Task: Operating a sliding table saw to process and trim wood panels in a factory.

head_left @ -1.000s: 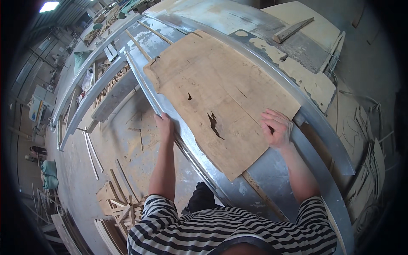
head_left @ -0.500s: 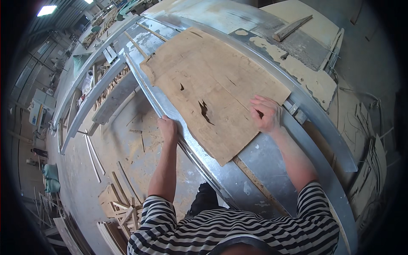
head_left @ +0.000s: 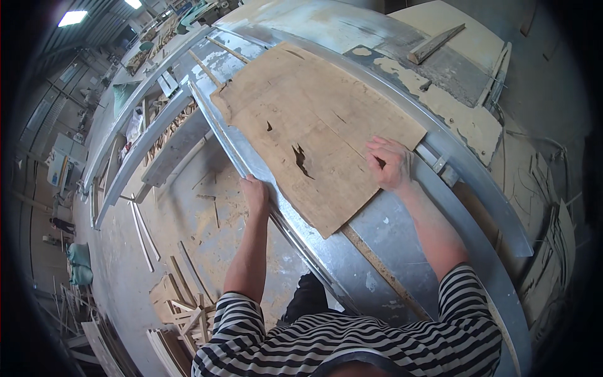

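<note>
A thin brown wooden board (head_left: 314,119) with dark jagged splits lies flat on a metal-topped bench (head_left: 383,235). My right hand (head_left: 389,164) is at the board's near right edge, fingers curled over it and closed; the thumb side is partly hidden. Along the bench's left side, my left hand (head_left: 255,193) is closed around the metal rim, just beside the board's left edge. Its fingertips are mostly out of sight.
A curved metal rail (head_left: 490,217) runs along the right, with a small metal bracket (head_left: 443,166) near the board's corner. Wood offcuts (head_left: 188,311) lie on the floor at lower left. A wooden stick (head_left: 436,43) rests on a patchy panel at the far right.
The board has slid slightly away from me, and its right corner stands farther from the bracket. My right hand moved along with it; my left hand kept to the rim.
</note>
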Available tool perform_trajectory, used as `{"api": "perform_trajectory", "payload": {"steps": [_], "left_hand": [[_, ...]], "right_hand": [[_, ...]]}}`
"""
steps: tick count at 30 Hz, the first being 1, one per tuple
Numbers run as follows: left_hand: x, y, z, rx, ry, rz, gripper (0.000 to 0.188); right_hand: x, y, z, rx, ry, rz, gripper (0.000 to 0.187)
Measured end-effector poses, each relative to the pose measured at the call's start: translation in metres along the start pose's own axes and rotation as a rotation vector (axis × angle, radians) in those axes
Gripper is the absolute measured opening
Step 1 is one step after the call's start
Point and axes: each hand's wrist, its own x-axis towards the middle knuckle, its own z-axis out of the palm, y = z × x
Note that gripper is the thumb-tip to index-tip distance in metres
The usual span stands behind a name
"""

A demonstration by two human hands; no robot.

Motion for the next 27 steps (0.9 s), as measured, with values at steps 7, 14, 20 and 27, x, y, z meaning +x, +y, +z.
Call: {"api": "perform_trajectory", "payload": {"steps": [7, 14, 20, 27], "left_hand": [[-0.003, 0.004, -0.003, -0.007, -0.015, -0.057, 0.039], [-0.007, 0.009, -0.002, -0.055, 0.006, -0.056, 0.038], [-0.006, 0.004, 0.000, -0.049, -0.028, -0.035, 0.039], [-0.011, 0.012, -0.005, -0.005, -0.047, -0.033, 0.039]], "right_hand": [[0.012, 0.006, 0.020, 0.024, 0.022, -0.020, 0.010], [0.025, 0.012, 0.039, 0.028, 0.043, -0.015, 0.010], [0.035, 0.017, 0.055, 0.020, 0.062, 0.002, 0.009], [0.052, 0.020, 0.076, 0.024, 0.077, 0.007, 0.009]]}}
